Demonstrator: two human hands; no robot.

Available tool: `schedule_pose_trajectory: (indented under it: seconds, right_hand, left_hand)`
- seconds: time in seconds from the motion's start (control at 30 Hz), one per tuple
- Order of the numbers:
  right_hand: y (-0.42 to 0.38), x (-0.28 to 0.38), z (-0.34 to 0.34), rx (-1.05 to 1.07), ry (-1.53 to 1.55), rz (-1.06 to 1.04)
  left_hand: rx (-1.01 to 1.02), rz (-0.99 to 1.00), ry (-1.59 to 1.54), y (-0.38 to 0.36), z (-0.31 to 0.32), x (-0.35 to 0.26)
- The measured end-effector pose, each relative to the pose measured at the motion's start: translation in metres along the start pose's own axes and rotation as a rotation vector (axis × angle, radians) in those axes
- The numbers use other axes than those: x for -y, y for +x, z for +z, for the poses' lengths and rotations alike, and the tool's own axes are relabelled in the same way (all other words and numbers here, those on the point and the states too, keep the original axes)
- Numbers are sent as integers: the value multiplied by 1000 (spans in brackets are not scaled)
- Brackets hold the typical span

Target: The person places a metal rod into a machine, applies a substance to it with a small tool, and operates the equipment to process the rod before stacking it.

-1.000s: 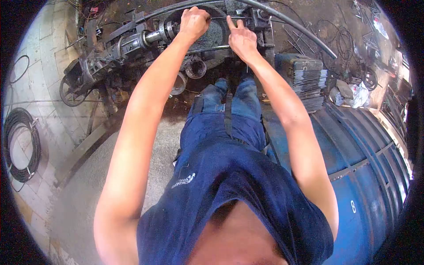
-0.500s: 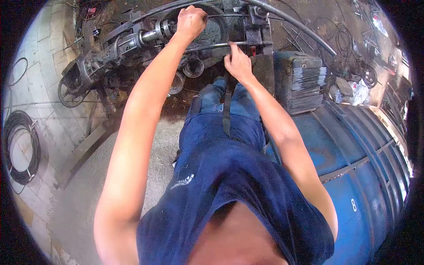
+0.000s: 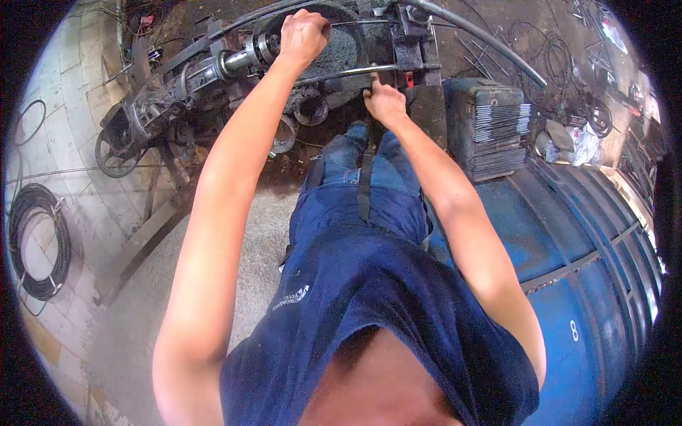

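Observation:
At the top of the head view, my left hand (image 3: 304, 37) is closed in a fist over the machine, beside its shiny round shaft (image 3: 238, 60). What the fist grips is hidden. A thin rod (image 3: 366, 23) runs off to the right at about the fist's level. My right hand (image 3: 387, 104) has its index finger stretched up to a polished metal rod (image 3: 348, 72), with the other fingers partly curled; I see nothing held in it. Below the rod sit dark round pipe ends (image 3: 310, 111). A small red piece (image 3: 409, 79) is right of my fingertip.
A dark box with stacked metal plates (image 3: 499, 131) stands at right, next to a large blue ribbed drum (image 3: 561, 277). A long bent pipe (image 3: 490, 48) reaches over the upper right. A black hose coil (image 3: 60, 245) lies on the left floor, near a handwheel (image 3: 117, 145).
My right index finger has stayed at the polished rod while the hand shifted slightly right and its fingers curled a little more. My left fist has barely moved.

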State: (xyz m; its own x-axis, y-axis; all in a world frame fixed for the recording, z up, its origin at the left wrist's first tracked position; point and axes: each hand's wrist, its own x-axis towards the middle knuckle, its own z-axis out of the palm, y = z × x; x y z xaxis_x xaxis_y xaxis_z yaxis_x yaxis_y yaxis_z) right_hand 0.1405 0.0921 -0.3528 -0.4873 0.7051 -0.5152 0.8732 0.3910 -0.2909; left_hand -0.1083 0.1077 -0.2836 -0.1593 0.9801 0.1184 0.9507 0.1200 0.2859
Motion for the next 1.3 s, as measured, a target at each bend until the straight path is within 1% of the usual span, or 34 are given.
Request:
schedule_pose_trajectory:
  seconds: [0.03, 0.07, 0.1, 0.13, 0.17, 0.2, 0.23, 0.3, 0.37, 0.43, 0.5, 0.6, 0.67, 0.73, 0.9, 0.97, 1.03, 1.1, 1.2, 1.23, 1.3]
  right_hand:
    - [-6, 0, 0, 24, -22, -76]
    - [-13, 1, 1, 37, 9, -94]
    - [-21, 3, -2, 81, 71, -115]
    - [-28, 5, -3, 127, 90, -189]
    - [-34, 7, -5, 172, 109, -266]
    - [-38, 16, -24, 302, 238, -286]
    - [-37, 26, -45, 306, 236, -288]
    - [-37, 44, -82, -30, 398, -252]
    - [-13, 48, -109, -166, 307, -171]
    - [15, 45, -113, -280, 236, -168]
    - [34, 46, -112, -248, 178, -153]
    - [43, 48, -104, -295, 39, -229]
    - [44, 48, -103, -272, 34, -229]
    - [41, 48, -102, -252, 29, -227]
    - [31, 39, -86, -231, 17, -238]
    - [31, 35, -81, -242, 52, -261]
    - [28, 44, -100, -251, 141, -205]
    - [34, 48, -103, -229, 107, -173]
    - [46, 48, -101, -377, 3, -275]
    - [47, 47, -99, -378, 4, -275]
    - [45, 46, -98, -292, -19, -256]
  left_hand:
    - [15, 0, 2, 0, 2, 1]
    - [9, -1, 0, 1, 4, 2]
    - [-51, 26, -13, 0, 10, 4]
    - [-108, 51, -25, 0, 11, 5]
    - [-113, 49, -25, 0, 12, 7]
    - [-125, 56, -32, 0, 11, 6]
    - [-134, 62, -40, -2, 10, 5]
    - [-102, 48, -49, -3, 8, 7]
    - [-76, 46, -59, -2, 10, 6]
    - [-170, 75, -63, -1, 13, 4]
    - [-160, 71, -48, -1, 13, 4]
    - [-158, 52, -25, -1, 12, 2]
    - [-166, 39, -19, -2, 11, 2]
    - [-85, 28, 8, -2, 11, 4]
    - [-44, 27, 41, 0, 9, 3]
    - [-37, 22, 43, 0, 9, 4]
    - [-61, 46, 17, -1, 13, 5]
    - [-67, 31, 12, -3, 12, 4]
    - [-79, 26, 9, -1, 12, 2]
    - [-79, 27, 14, -1, 13, 4]
    - [-70, 15, 28, -1, 14, 4]
